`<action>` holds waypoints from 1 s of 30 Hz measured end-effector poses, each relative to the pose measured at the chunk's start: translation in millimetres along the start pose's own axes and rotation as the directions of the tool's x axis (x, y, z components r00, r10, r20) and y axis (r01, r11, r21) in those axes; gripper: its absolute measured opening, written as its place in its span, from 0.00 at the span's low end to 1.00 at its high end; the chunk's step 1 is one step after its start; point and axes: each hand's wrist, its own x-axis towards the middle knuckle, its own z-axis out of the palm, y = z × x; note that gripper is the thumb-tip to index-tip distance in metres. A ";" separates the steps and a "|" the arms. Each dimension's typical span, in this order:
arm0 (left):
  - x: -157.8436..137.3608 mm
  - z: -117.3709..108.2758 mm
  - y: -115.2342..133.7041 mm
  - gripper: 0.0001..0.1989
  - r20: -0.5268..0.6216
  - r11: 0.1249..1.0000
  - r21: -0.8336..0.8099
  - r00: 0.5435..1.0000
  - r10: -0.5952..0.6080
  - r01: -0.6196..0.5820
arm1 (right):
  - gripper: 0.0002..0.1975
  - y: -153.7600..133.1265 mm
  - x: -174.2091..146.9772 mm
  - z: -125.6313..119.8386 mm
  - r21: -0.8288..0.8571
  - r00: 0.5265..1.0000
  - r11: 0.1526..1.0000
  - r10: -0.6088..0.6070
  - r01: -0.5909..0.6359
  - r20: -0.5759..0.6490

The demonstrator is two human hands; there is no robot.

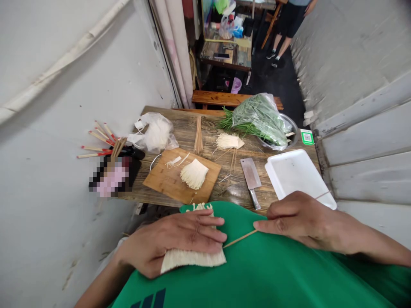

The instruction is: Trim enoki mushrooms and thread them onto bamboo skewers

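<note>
My left hand (183, 233) lies over a flattened bunch of enoki mushrooms (192, 259), holding it in front of the green shirt. The cut edge faces me and the small caps stick out beyond the fingers; my thumb is hidden. Between the thumb and fingers of my right hand (305, 220) is a thin bamboo skewer (240, 238). Its tip meets the right side of the bunch; whether it has gone in I cannot tell. Another fanned enoki bunch (194, 173) rests on the wooden cutting board (173, 184), beside a few loose strands.
A cleaver (251, 175) lies right of the board, near a white tray (292, 171). Behind are bare skewers (198, 134), skewered enoki (227, 140), a plastic bag (157, 130) and bagged greens (257, 117) on a metal bowl (293, 124). A person (289, 25) stands farther back.
</note>
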 end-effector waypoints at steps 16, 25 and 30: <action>-4.5 4.9 4.2 0.26 0.004 0.999 0.038 1.000 -0.018 0.017 | 0.16 -1.9 0.9 -4.5 0.012 0.999 1.000 -0.020 0.020 0.035; -1.6 10.8 9.1 0.25 0.021 0.996 0.092 1.000 -0.016 0.014 | 0.16 -4.9 -1.4 -6.7 0.012 0.997 0.999 -0.033 0.032 0.073; 1.7 15.4 11.5 0.24 -0.036 1.000 0.024 0.999 -0.002 0.003 | 0.15 -5.9 -1.6 -4.4 0.021 0.998 0.999 -0.036 0.035 0.057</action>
